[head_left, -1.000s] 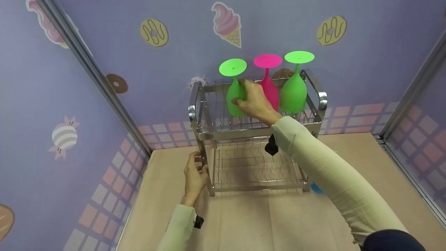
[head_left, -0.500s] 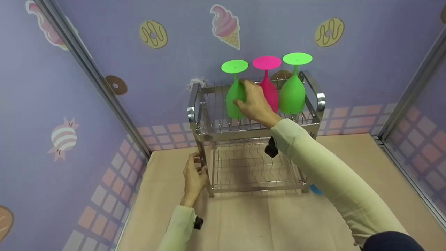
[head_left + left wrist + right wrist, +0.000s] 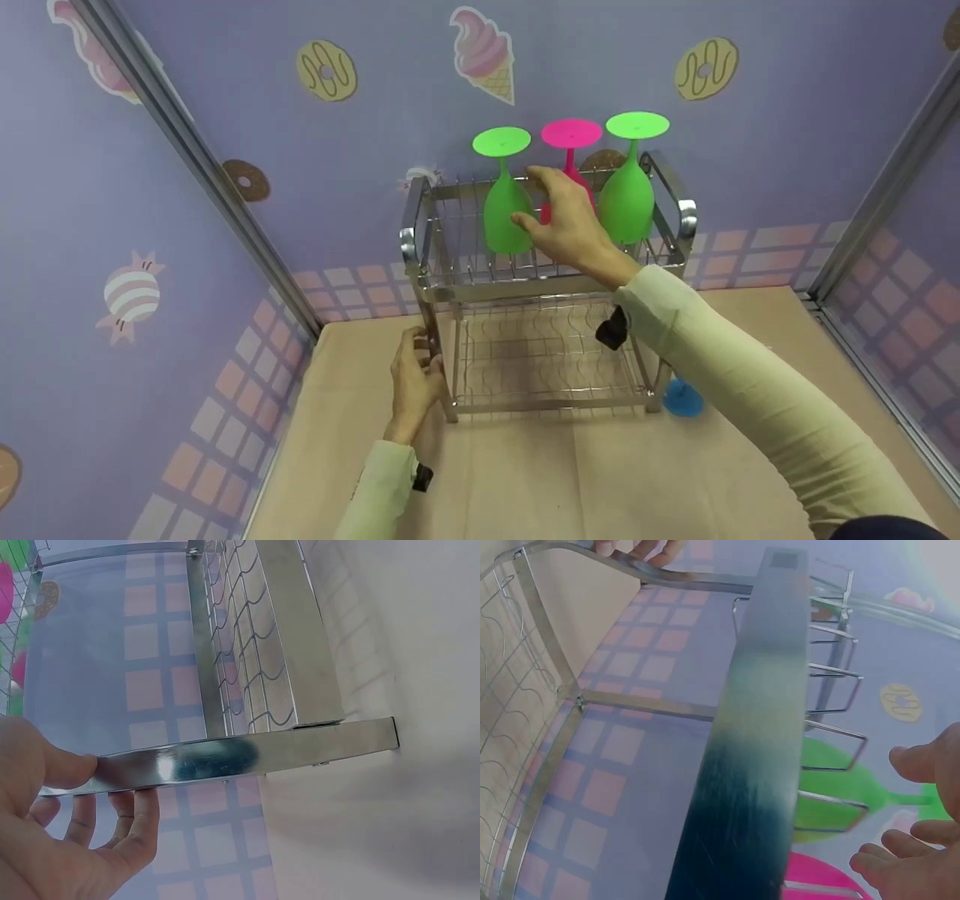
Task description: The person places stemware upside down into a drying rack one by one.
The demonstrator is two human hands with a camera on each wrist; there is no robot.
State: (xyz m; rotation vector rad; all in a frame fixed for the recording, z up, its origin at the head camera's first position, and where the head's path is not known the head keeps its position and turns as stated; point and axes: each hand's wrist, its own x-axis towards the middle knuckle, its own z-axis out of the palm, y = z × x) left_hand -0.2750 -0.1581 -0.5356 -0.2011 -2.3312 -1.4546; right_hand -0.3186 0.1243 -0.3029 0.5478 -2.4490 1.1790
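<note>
A two-tier metal dish rack [image 3: 517, 289] stands on the table, with three wine goblets upside down on its top tier. They are a green goblet [image 3: 504, 219] at the left, a pink goblet [image 3: 571, 134] in the middle and another green goblet [image 3: 628, 204] at the right. My right hand [image 3: 571, 223] is beside the left green goblet, thumb and fingers spread apart with nothing in them, and it hides much of the pink one. Low at the left, my left hand [image 3: 415, 384] grips the rack's front post [image 3: 187, 763] between thumb and fingers.
A blue round-footed thing with a stem [image 3: 683, 399] stands by the rack's right front leg, partly hidden by my right sleeve. The lower tier [image 3: 551, 352] has wavy wire dividers. A patterned wall [image 3: 405, 67] rises close behind the rack.
My right hand has let go of the left green goblet and moved slightly right, away from it. The goblet stays upside down on the rack. My left hand keeps its grip.
</note>
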